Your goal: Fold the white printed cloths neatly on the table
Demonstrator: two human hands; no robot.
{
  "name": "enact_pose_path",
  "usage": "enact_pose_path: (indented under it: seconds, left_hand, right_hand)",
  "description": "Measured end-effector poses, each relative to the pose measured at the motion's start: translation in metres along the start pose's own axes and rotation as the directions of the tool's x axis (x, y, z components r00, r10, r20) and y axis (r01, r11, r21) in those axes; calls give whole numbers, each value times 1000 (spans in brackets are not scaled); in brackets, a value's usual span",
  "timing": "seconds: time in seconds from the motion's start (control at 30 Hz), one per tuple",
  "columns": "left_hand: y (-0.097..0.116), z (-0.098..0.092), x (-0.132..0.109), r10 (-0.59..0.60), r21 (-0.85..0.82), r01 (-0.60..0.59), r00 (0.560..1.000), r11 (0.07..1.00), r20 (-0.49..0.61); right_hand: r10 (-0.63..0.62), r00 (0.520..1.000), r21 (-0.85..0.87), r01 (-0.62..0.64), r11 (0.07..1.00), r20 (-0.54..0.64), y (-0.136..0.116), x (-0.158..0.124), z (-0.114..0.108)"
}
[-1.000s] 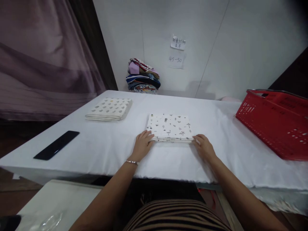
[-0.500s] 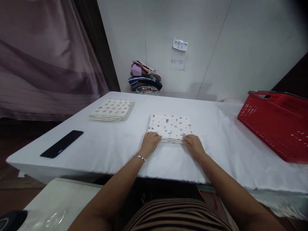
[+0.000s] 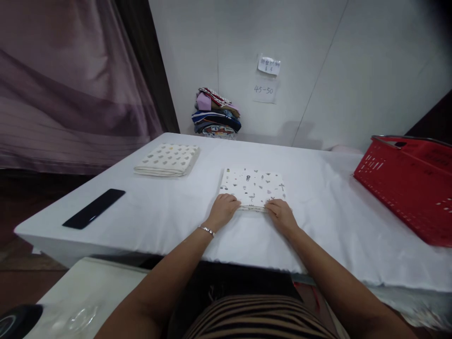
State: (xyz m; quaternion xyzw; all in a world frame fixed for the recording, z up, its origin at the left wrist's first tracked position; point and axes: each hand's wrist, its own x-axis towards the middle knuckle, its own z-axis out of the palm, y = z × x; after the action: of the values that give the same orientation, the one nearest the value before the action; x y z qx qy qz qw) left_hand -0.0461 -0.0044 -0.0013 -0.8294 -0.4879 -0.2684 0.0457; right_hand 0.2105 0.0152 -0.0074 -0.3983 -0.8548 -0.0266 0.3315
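Observation:
A folded white cloth (image 3: 252, 186) with small grey and dark printed figures lies flat on the white-covered table (image 3: 169, 207) in front of me. My left hand (image 3: 225, 208) grips its near left corner, fingers on top. At the near right corner, my right hand (image 3: 280, 214) pinches the cloth in the same manner; both thumbs are hidden from sight. The layered folds show along the near edge between the hands. Farther left on the table rests a second folded cloth (image 3: 167, 159), cream with grey leaf-like shapes, touched by neither hand.
A black phone-like slab (image 3: 94, 209) lies near the table's left edge. On the right stands a red plastic basket (image 3: 409, 188). Behind the table, a stack of folded fabrics (image 3: 216, 115) sits against the wall. A white surface (image 3: 95, 287) is below at left.
The view has shifted slightly. My right hand has moved a little inward along the cloth's near edge; the left hand keeps its hold. The cloth stays folded.

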Motion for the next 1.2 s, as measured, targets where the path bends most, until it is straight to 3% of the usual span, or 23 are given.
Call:
enact_pose_path:
  seconds: [0.3,0.5,0.77,0.97,1.07,1.2]
  left_hand:
    - [-15,-17,-12,42,81,-46,998,996,50]
    - [-21,-26,-22,38,143,-50,996,989,83]
    - [-22,-28,-30,25,113,-35,995,993,91]
    - [-2,-36,-18,-111,27,110,993,994,43]
    - [12,-33,-6,-75,32,74,997,997,31]
    - [18,-15,-4,-27,87,14,988,996,154]
  right_hand:
    - [-11,999,-5,11,1000,52,-5,-1,-6]
    - [-68,984,42,62,997,164,-19,10,3]
    - [-103,986,55,96,994,133,-16,-1,16]
    - [-104,984,13,104,995,147,-24,-1,13]
    - [-84,983,-11,87,996,166,-28,3,11]
    - [-109,980,-10,112,994,167,-35,10,15]
